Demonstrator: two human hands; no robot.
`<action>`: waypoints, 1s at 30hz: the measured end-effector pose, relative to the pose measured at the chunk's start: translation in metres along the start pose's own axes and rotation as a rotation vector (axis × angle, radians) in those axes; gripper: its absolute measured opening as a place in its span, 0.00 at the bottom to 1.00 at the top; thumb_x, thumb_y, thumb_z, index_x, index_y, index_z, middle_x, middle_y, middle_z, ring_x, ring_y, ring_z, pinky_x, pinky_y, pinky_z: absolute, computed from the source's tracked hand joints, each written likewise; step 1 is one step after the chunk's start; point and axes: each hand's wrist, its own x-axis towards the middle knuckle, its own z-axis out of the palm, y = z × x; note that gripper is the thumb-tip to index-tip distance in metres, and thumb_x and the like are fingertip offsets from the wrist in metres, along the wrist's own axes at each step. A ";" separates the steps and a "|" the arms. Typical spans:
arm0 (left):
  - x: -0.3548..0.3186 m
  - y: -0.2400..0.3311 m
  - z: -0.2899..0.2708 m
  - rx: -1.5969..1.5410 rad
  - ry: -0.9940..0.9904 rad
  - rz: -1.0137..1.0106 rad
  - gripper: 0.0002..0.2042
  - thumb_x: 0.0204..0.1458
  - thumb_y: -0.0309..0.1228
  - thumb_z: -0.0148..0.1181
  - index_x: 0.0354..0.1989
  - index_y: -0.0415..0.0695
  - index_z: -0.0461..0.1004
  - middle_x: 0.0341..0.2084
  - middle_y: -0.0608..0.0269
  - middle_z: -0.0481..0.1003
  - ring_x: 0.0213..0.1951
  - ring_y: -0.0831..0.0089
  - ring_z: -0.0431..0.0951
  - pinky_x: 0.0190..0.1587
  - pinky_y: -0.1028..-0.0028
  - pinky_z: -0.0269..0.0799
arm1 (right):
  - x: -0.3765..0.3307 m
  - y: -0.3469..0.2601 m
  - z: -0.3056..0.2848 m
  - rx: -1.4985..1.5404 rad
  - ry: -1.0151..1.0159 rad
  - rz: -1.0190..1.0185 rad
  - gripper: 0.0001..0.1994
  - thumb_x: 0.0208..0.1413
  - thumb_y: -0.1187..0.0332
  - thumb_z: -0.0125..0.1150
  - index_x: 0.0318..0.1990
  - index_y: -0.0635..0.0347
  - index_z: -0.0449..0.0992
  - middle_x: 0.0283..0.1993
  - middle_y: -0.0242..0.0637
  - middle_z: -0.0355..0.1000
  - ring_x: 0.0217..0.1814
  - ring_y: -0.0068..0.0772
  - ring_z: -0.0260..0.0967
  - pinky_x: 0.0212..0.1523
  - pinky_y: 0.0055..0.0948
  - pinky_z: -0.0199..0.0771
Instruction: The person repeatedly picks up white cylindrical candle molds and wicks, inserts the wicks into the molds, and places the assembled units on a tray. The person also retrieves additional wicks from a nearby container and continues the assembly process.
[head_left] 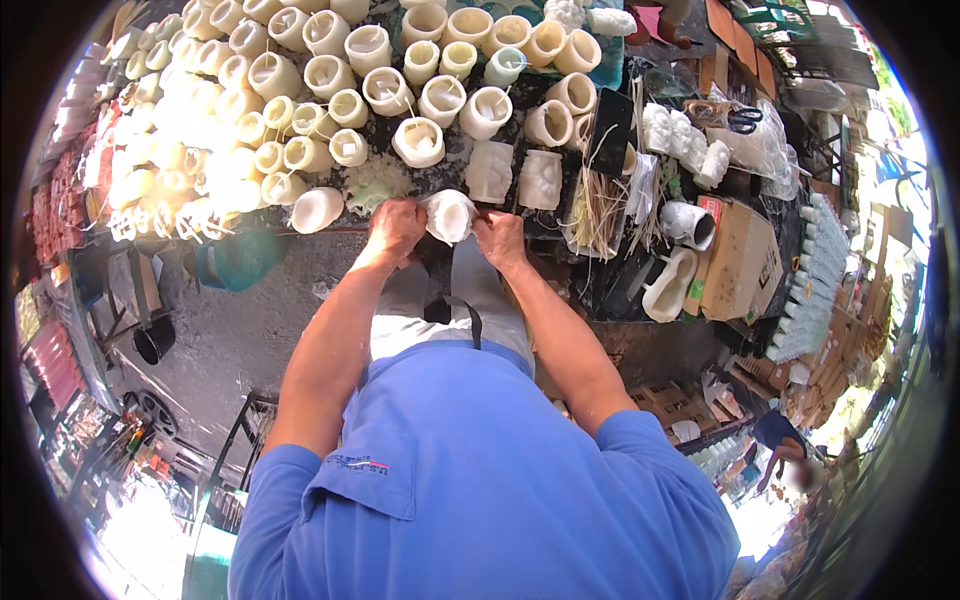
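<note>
At the near edge of the table I have a round white wax candle (449, 217) between my two hands, its hollow-looking top facing up. My left hand (398, 230) is closed on its left side, fingers curled in. On the opposite side my right hand (500, 238) pinches the edge, the fingertips partly hidden. A cream wax cup (317, 210) lies to the left of my left hand, and pale wax scraps (377, 184) are spread just beyond it. Two white embossed wax cylinders (490, 172) (541, 180) stand beyond my right hand.
Many cream wax cups (387, 91), several with wicks, crowd the far and left table. To the right are a bundle of wicks (597, 205), scissors (744, 121), a cardboard box (742, 262) and a white mould-like piece (670, 285). Another person (778, 432) is at lower right.
</note>
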 end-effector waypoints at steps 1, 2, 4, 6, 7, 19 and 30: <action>0.002 0.000 0.002 0.039 0.002 0.014 0.14 0.56 0.36 0.56 0.31 0.37 0.81 0.31 0.39 0.80 0.37 0.39 0.81 0.45 0.49 0.78 | 0.003 0.003 0.004 -0.092 0.035 -0.042 0.12 0.56 0.65 0.62 0.30 0.67 0.81 0.23 0.54 0.74 0.25 0.53 0.77 0.30 0.45 0.74; 0.003 0.000 0.002 0.082 0.004 0.024 0.14 0.57 0.36 0.56 0.31 0.37 0.81 0.31 0.39 0.80 0.37 0.38 0.81 0.45 0.48 0.78 | 0.005 0.004 0.005 -0.245 0.066 -0.302 0.13 0.56 0.65 0.61 0.28 0.68 0.80 0.25 0.58 0.73 0.28 0.60 0.77 0.30 0.47 0.74; 0.003 0.000 0.000 0.112 -0.035 0.027 0.14 0.57 0.34 0.54 0.31 0.36 0.80 0.31 0.38 0.80 0.38 0.38 0.81 0.45 0.49 0.78 | 0.005 -0.002 0.006 -0.176 0.076 -0.163 0.13 0.56 0.65 0.60 0.28 0.68 0.79 0.25 0.58 0.73 0.29 0.61 0.77 0.30 0.47 0.73; -0.004 -0.001 -0.006 -0.010 -0.045 0.081 0.13 0.56 0.33 0.54 0.30 0.36 0.79 0.31 0.37 0.80 0.39 0.37 0.80 0.46 0.49 0.78 | -0.001 -0.015 -0.001 -0.126 -0.046 0.013 0.11 0.55 0.68 0.58 0.38 0.66 0.83 0.29 0.55 0.78 0.31 0.52 0.81 0.34 0.41 0.77; -0.007 -0.001 -0.012 -0.062 -0.027 0.110 0.12 0.56 0.33 0.54 0.30 0.36 0.79 0.30 0.36 0.79 0.39 0.37 0.80 0.46 0.49 0.77 | -0.004 -0.025 -0.007 -0.026 -0.070 -0.035 0.13 0.55 0.69 0.59 0.44 0.66 0.82 0.32 0.52 0.80 0.33 0.43 0.80 0.37 0.37 0.77; -0.086 0.032 -0.052 -1.518 -0.079 0.083 0.14 0.67 0.31 0.61 0.58 0.48 0.69 0.71 0.52 0.60 0.65 0.65 0.70 0.64 0.63 0.72 | -0.063 -0.129 -0.041 0.193 -0.164 -0.390 0.19 0.51 0.76 0.53 0.51 0.69 0.80 0.56 0.50 0.80 0.49 0.36 0.81 0.53 0.31 0.79; -0.059 0.066 -0.053 -1.657 0.381 -0.221 0.15 0.72 0.39 0.54 0.47 0.37 0.70 0.40 0.57 0.79 0.39 0.75 0.79 0.44 0.72 0.79 | -0.051 -0.144 0.025 1.016 -0.040 0.024 0.15 0.75 0.62 0.53 0.59 0.65 0.70 0.47 0.31 0.77 0.45 0.20 0.74 0.52 0.25 0.76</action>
